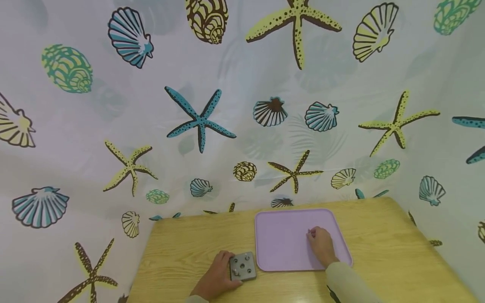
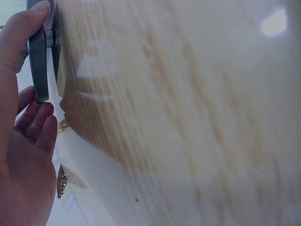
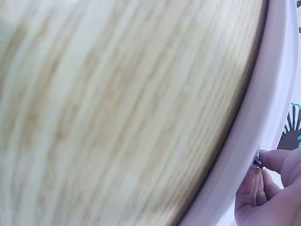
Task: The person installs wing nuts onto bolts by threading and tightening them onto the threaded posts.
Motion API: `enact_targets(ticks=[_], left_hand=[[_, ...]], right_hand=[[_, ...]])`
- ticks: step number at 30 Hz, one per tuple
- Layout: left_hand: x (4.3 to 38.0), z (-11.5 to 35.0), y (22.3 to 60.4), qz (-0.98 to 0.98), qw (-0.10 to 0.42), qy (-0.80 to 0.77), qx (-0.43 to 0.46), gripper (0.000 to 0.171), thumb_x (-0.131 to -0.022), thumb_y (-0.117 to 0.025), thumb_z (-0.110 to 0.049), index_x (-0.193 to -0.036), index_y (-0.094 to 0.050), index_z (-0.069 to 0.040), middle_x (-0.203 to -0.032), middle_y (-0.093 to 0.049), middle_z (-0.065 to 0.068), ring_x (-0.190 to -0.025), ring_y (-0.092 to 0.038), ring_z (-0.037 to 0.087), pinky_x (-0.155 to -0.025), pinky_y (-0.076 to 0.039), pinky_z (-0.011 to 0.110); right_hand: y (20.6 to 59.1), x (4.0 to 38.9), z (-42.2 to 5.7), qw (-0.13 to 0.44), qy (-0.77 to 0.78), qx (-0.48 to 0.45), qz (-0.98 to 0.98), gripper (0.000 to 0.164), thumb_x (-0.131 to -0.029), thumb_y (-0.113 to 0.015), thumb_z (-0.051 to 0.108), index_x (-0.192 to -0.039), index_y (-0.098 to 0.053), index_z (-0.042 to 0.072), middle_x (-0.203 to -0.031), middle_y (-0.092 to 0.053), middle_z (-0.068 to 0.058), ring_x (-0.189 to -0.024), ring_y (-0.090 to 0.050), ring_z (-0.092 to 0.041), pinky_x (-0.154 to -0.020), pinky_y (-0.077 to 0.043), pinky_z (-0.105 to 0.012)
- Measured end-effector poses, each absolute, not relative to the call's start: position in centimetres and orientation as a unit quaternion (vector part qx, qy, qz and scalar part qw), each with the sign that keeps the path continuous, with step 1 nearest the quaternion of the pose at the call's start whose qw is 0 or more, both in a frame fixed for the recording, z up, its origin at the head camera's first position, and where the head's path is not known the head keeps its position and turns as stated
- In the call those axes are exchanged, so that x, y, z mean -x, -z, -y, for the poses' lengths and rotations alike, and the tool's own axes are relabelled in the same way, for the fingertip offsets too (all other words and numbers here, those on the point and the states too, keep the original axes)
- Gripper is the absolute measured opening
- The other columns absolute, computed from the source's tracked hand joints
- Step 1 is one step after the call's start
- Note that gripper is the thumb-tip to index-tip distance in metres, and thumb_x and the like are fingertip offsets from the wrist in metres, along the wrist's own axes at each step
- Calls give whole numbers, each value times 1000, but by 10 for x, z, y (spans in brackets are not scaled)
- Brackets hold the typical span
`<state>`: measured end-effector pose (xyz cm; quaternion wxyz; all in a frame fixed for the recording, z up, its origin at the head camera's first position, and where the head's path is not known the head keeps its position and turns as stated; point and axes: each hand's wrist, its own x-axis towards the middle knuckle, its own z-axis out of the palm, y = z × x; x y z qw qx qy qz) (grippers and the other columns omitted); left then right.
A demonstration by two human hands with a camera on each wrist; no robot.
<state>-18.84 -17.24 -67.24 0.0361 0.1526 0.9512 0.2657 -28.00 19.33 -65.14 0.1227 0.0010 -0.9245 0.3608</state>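
My left hand point(image 1: 219, 274) grips a square grey metal block point(image 1: 245, 271) by its left side, left of the tray on the table. The block's top face has several round holes, and two small metal pieces stand up from it at opposite corners. In the left wrist view, the thumb lies on the edge of the block point(image 2: 38, 66), seen side-on. Over the right part of the lilac tray point(image 1: 282, 242), my right hand point(image 1: 323, 247) pinches a small dark metal piece point(image 3: 257, 163) between thumb and fingers. Its exact kind is too small to tell.
The wood-grain table point(image 1: 189, 240) carries the tray, whose raised rim runs close to the block's right side. Behind and at both sides hangs a white curtain point(image 1: 242, 139) printed with shells and starfish, meeting the table's edges.
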Motion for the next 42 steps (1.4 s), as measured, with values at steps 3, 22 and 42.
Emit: enact_targets(ticks=[3, 22, 42], left_hand=[[188, 173, 673, -950, 37, -270, -152, 84, -66, -68, -66, -128, -45, -14, -119, -39, -4, -99, -41, 7, -92, -42, 34], [185, 169, 668, -951, 49, -273, -139, 84, -66, -70, -63, -129, -44, -14, -120, -39, -3, -101, -42, 9, -94, -42, 36], [187, 173, 672, -949, 38, -275, -149, 85, -67, -68, -66, -129, -44, -13, -120, -39, -3, -101, -41, 8, -93, -42, 36]], right_hand=[[653, 281, -194, 120, -360, 2, 925, 11, -80, -66, 4, -83, -62, -7, -75, -63, -13, -74, -60, -30, -71, -47, -46], [654, 278, -189, 111, -392, 0, 913, 9, -79, -69, 3, -84, -64, -3, -76, -64, -8, -72, -60, -24, -68, -49, -39], [656, 269, -169, 132, -421, -63, 895, 6, -77, -73, 4, -79, -68, 2, -75, -66, -5, -71, -60, -19, -68, -49, -35]])
